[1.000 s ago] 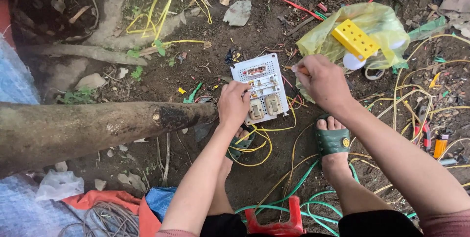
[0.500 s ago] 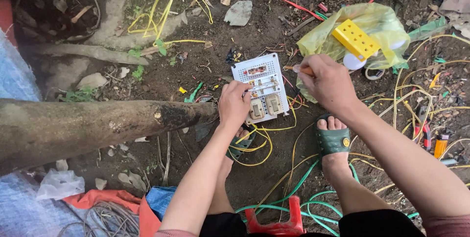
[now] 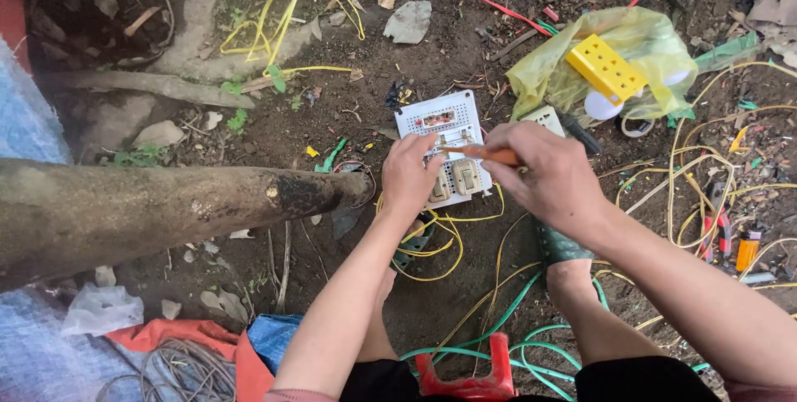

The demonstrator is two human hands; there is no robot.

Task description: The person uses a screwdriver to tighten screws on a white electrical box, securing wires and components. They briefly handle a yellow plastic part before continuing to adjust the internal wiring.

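Bare dirt ground, littered with wires, lies under me. At the middle I see the white switch board (image 3: 442, 149) flat on the soil; my left hand (image 3: 409, 176) presses on its near left edge, fingers curled together on it. My right hand (image 3: 548, 178) has its fingers clamped on an orange-handled screwdriver (image 3: 486, 154), tip over the board. Left of the board a thick log (image 3: 158, 207) crowds the room; far right a yellow plastic bag (image 3: 639, 45) holds a yellow perforated box (image 3: 606, 68). Yellow wires (image 3: 706, 178) tangle at right, and a red stool (image 3: 469, 381) sits nearest.
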